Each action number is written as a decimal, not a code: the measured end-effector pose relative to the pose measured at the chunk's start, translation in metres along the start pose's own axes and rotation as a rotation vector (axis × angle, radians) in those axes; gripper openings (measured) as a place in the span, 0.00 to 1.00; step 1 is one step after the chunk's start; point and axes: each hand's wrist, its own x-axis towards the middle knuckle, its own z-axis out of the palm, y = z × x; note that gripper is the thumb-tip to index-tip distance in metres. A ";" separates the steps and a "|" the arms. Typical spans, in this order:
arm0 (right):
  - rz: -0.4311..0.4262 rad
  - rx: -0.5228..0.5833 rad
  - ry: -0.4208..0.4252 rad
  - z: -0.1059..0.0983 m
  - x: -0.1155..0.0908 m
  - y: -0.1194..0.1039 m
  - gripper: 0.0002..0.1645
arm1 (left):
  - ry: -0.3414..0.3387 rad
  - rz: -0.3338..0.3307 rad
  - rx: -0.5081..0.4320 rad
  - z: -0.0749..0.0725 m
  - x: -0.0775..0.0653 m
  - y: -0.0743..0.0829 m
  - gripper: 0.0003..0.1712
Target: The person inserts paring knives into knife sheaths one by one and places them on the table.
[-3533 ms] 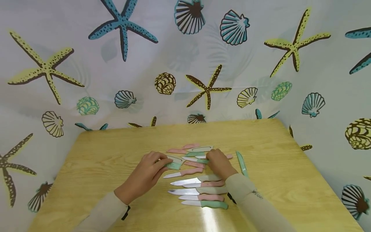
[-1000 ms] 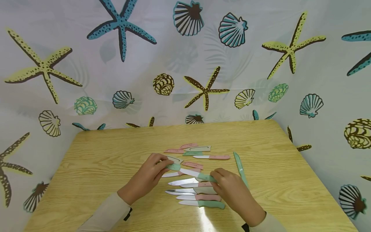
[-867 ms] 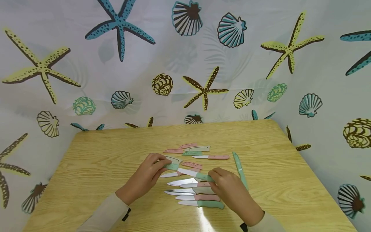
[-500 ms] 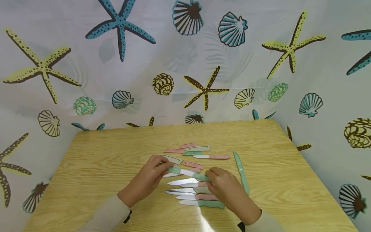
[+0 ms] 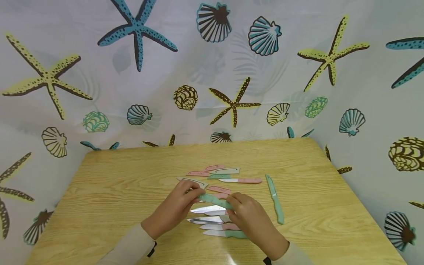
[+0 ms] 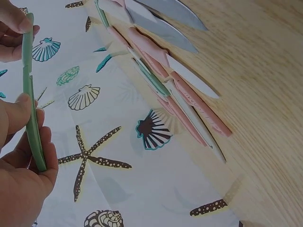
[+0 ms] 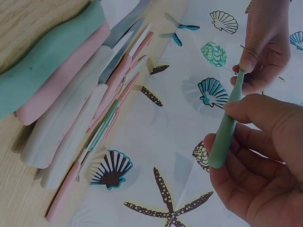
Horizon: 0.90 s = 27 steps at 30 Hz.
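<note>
Above the wooden surface (image 5: 116,191), we find a green knife (image 5: 225,204) held between both hands: the right hand (image 5: 253,217) grips the handle, the left hand (image 5: 179,207) pinches the green cover (image 5: 209,199), and cover and handle meet. On the near side we note bare knives (image 5: 213,233) in a row; loose covers (image 5: 219,176) lie on the far side. A second green knife (image 5: 276,204), covered, rests apart to the right
</note>
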 end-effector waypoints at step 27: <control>0.388 0.009 -0.070 -0.012 -0.040 0.043 0.10 | -0.018 -0.110 0.080 0.001 0.010 -0.014 0.22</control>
